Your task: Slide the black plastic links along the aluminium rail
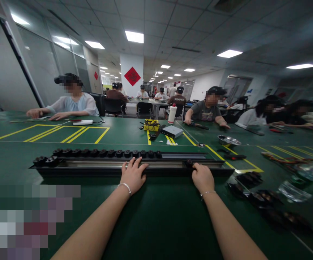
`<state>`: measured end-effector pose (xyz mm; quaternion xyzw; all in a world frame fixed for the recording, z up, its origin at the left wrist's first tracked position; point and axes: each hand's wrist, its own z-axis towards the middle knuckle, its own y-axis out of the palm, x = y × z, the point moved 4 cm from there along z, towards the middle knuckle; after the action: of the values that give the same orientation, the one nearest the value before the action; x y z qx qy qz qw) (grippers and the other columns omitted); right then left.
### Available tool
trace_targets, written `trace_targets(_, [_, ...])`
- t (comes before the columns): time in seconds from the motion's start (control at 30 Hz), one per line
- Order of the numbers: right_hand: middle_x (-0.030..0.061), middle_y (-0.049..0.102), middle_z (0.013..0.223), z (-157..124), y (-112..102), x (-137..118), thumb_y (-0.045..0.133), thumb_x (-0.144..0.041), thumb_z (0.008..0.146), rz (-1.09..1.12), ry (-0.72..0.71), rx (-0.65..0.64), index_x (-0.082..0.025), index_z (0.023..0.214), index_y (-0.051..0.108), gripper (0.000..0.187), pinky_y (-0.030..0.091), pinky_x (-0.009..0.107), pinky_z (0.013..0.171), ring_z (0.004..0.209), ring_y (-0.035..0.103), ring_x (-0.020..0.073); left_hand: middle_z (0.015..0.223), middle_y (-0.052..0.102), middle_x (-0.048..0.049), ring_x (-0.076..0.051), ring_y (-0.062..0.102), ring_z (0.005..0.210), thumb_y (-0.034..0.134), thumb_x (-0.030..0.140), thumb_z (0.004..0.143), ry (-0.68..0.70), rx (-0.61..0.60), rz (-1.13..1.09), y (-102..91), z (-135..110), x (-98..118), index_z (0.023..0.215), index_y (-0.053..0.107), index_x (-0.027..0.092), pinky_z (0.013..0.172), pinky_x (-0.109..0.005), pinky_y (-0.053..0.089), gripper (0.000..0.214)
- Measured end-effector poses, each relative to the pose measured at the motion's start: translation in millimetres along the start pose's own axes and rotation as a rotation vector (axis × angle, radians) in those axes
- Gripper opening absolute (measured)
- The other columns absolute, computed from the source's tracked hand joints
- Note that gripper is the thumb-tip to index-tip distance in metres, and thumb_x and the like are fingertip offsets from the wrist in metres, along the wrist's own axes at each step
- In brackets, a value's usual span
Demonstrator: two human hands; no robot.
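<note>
A long black rail [91, 167] lies across the green table in front of me, with a row of several small black round parts [104, 153] seated along its far track. My left hand [133, 176] rests on the rail's near edge, fingers spread and laid flat. My right hand [202, 177] is at the rail further right, fingers curled, pinching a small black part [189, 163] in the near track. Both wrists wear thin bracelets.
Loose black parts [256, 189] and clear bags [293, 191] lie to my right. A metal dish [229, 140], a yellow device [151, 125], a grey box [172, 131] and a white bottle [172, 113] stand further back. Several people work at the table's far side.
</note>
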<state>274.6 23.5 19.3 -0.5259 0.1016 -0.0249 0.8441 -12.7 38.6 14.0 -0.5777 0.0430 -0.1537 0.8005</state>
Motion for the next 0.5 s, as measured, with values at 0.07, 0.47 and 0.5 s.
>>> trace_targets(0.07, [0.0037, 0.062, 0.082, 0.7, -1.4, 1.2, 0.038, -0.011, 0.075, -0.007, 0.010, -0.008, -0.018, 0.083, 0.060, 0.024, 0.032, 0.025, 0.074, 0.083, 0.049, 0.0163, 0.140, 0.036, 0.0021, -0.026, 0.024, 0.130, 0.048, 0.035, 0.073, 0.010, 0.011, -0.001, 0.6, 0.1, -0.3, 0.116, 0.049, 0.040, 0.101, -0.051, 0.017, 0.043])
trace_targets(0.47, [0.0048, 0.062, 0.080, 3.3, -1.8, 5.7, 0.039, -0.011, 0.075, -0.031, 0.060, 0.003, -0.018, 0.084, 0.063, 0.026, 0.033, 0.025, 0.072, 0.081, 0.051, 0.0165, 0.140, 0.036, 0.0027, -0.026, 0.023, 0.130, 0.049, 0.034, 0.073, -0.012, -0.008, 0.002, -2.0, -0.3, 1.9, 0.115, 0.050, 0.040, 0.102, -0.050, 0.016, 0.043])
trace_targets(0.5, [0.0048, 0.062, 0.080, 3.1, -2.2, 6.3, 0.039, -0.011, 0.075, -0.032, 0.067, 0.004, -0.018, 0.084, 0.063, 0.026, 0.033, 0.026, 0.072, 0.081, 0.051, 0.0166, 0.140, 0.036, 0.0027, -0.026, 0.023, 0.130, 0.049, 0.034, 0.073, -0.010, -0.007, 0.003, -1.8, -0.2, 1.6, 0.115, 0.050, 0.040, 0.102, -0.050, 0.016, 0.043])
